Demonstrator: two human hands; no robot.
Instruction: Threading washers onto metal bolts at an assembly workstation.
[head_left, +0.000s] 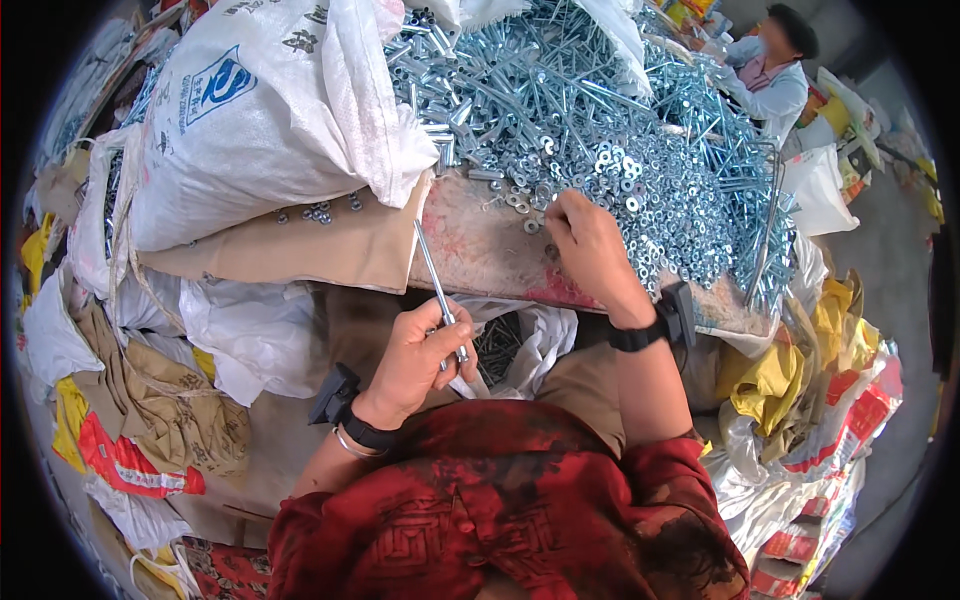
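Note:
My left hand (408,352) is closed round a long, thin metal bolt (434,266) that points up and away over the table's near edge. A thicker, shiny lower end of metal sticks out below the thumb. At the near edge of a pile of small washers (640,205), my right hand (592,248) hovers over or touches the table (475,235), its fingers curled together. Whatever those fingertips pinch, if anything, is hidden. A few loose washers (531,226) lie just left of the right fingers.
Metal sleeves (440,120) and long bolts (560,95) are heaped behind the washers. A bulging white woven sack (270,120) stands at left beside brown sheeting (300,245). Below the table edge, an open white bag (545,345) holds dark metal pieces. Another person (775,80) sits far right.

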